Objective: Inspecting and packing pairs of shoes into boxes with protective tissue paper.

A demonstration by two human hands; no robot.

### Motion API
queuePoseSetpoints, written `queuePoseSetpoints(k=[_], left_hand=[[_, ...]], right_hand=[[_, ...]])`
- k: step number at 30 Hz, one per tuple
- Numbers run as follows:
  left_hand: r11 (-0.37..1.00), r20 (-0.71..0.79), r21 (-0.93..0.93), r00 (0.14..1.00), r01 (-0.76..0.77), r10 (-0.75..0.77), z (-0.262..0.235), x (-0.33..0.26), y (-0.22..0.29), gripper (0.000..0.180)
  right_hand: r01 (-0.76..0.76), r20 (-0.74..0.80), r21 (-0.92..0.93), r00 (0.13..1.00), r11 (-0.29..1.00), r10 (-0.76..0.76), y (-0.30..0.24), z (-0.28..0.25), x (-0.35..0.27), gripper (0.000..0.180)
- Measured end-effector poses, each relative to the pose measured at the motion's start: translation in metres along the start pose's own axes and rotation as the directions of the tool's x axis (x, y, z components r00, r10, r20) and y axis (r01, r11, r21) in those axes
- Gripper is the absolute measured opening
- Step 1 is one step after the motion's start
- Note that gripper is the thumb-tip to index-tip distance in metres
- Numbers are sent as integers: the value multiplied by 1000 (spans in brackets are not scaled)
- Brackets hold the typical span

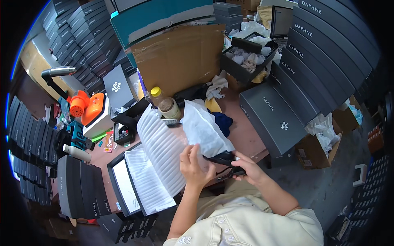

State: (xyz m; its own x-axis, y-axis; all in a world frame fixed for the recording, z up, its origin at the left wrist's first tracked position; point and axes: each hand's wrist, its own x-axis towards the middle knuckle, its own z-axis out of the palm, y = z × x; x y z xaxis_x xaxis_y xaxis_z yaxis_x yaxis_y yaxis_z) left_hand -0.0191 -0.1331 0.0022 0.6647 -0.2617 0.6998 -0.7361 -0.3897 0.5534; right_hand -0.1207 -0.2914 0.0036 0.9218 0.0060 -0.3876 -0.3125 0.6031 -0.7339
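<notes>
A black shoe (221, 158) with thin straps is in front of me, close to my body. My right hand (249, 169) is closed around its near end, fingers over the dark straps. White wrapping (206, 130), soft and slightly see-through, covers the shoe's far side and spreads away over the table. Curled at the wrapping's near left edge, my left hand (195, 167) grips it beside the shoe. To the left lies an open shoe box (113, 167), its ribbed white padding sheet (158, 151) folded out across box and table.
Dark shoe boxes (271, 119) are stacked high on the right, with more stacks (84, 45) at the back left. A cardboard panel (178, 57) stands behind the table (242, 139). A yellow-capped bottle (156, 94), an orange device (92, 107) and a white bottle (76, 153) stand leftward.
</notes>
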Motion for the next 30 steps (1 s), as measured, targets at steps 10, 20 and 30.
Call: queuePoseSetpoints(k=[10,20,30], left_hand=[[955,214,186,958,-230,189,0,42,-7,49],[995,242,21,967,-93,85,-25,22,-3,22],[939,31,-147,948,-310,318,-25,-33,22,34]], right_hand=[[355,88,-784,876,510,-475,28,-2,12,58],[-248,291,678,955,692,57,33,8,21,36],[198,29,176,978,964,-206,62,34,29,42]])
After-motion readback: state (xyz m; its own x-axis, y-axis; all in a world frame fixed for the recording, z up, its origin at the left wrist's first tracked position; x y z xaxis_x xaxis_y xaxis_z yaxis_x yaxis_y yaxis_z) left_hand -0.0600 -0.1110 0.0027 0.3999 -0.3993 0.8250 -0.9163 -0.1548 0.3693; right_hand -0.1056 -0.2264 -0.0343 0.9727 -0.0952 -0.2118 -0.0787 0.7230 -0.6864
